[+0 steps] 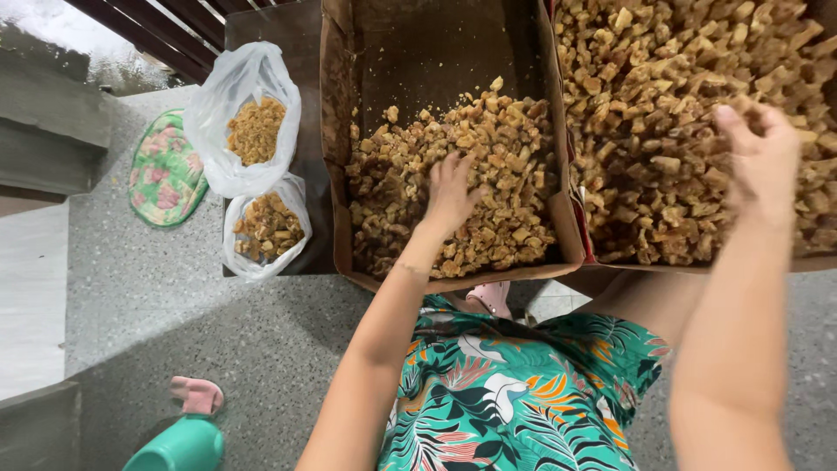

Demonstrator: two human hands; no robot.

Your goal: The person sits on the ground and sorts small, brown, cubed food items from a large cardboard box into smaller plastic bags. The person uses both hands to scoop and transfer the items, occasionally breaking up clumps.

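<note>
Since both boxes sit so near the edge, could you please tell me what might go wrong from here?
1. The left hand presses into chunks piled near the left box's low front wall; some could spill onto the floor.
2. The right box is heaped full, so the right hand may knock pieces over.
3. The open plastic bags look floppy and might tip.

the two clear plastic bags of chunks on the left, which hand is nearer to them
Left. The left hand rests on the tan chunks in the half-filled brown cardboard box right beside the clear plastic bags. The right hand is over the fuller box, farther away.
</note>
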